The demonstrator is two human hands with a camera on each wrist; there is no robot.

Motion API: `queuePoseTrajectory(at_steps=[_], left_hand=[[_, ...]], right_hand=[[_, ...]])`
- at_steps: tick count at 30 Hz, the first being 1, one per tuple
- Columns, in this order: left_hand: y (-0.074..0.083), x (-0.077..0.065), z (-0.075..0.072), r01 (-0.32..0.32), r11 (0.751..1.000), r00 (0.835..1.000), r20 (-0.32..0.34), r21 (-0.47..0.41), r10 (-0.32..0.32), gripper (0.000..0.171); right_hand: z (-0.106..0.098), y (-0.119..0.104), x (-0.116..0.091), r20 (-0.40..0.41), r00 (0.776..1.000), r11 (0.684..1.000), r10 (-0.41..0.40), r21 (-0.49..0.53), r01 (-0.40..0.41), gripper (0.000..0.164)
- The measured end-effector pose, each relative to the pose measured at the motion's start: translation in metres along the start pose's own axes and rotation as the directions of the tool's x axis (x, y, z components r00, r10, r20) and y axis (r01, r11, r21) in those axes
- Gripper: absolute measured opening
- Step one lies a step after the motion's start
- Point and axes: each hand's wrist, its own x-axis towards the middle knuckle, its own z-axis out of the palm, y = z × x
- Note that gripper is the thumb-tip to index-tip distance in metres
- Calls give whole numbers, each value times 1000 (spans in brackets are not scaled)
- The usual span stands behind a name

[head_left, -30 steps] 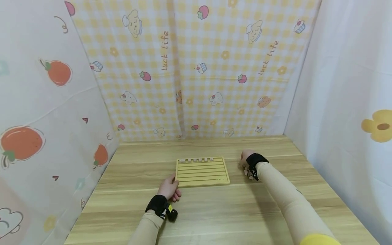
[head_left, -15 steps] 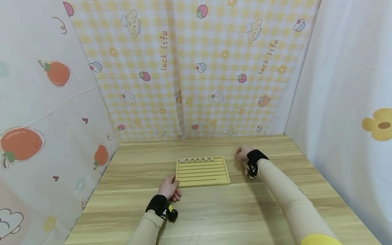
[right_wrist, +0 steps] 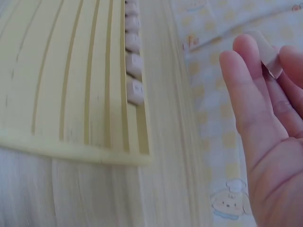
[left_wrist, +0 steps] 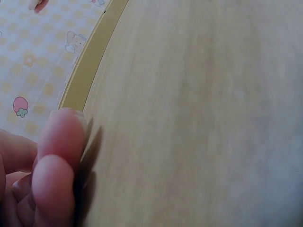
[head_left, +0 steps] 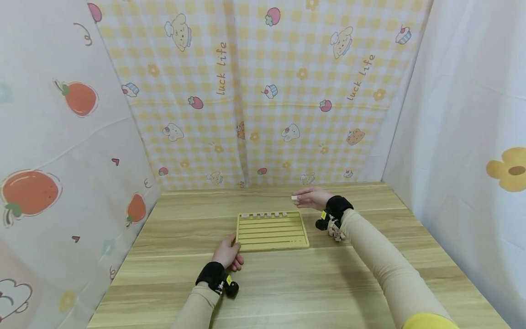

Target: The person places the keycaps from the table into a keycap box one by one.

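A yellow tray [head_left: 271, 231] with long parallel grooves lies on the wooden table; its back groove carries a row of pale keycaps [head_left: 261, 214], one wider than the others. At the tray's near left corner, my left hand [head_left: 226, 252] grips the edge, the thumb on top. The left wrist view shows fingertips [left_wrist: 59, 142] against the tray's side wall. Beyond the tray's back right corner, my right hand [head_left: 314, 198] is raised above the table. It pinches one pale keycap [right_wrist: 265, 52] between thumb and fingertips; the keycap's face cannot be read.
A small cluster of pale and dark pieces [head_left: 336, 232] shows beside the right wrist, partly hidden and too small to make out. Patterned cloth [head_left: 271, 137] hangs behind the table, and white cloths stand at both sides.
My right hand has moved left and up from the table right of the tray, and a keycap now shows in its fingertips. The left hand and tray stay put.
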Motion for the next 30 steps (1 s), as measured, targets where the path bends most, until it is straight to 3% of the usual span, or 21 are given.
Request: queuePoseTrajectory(at_steps=[5,16,19,22,24,25,28,30], left_hand=[[0,0,-2,0,1000,1000,5,-2,0,59],[5,-3,-3,4,1000,1000,11,-7,-4,58],[4,-2,-2,-2,1000,1000,8,2,2,58],[4,-2,-2,-4,1000,1000,3,11,4,58],[5,-2,-2,-4,1000,1000,1,12,4,58],[5,-2,-2,-5,1000,1000,1,12,5,58],[6,-2,-2,-6,1000,1000,-1,16,6,57],[6,-2,-2,-5,1000,1000,-3,23,5,57]], right_hand=[[3,6,11,9,1000,998,-3,64,3,46],[11,19,21,-170,985,998,-40,41,48,49],[15,23,20,-233,969,997,-77,-39,69,42],[18,27,19,-306,946,977,-107,-208,43,35],[18,31,19,-346,929,933,-128,-361,-6,30],[18,34,20,-357,923,895,-143,-445,-33,28],[15,42,24,-337,919,730,-203,-678,-87,22],[14,48,27,-304,924,630,-230,-771,-97,16]])
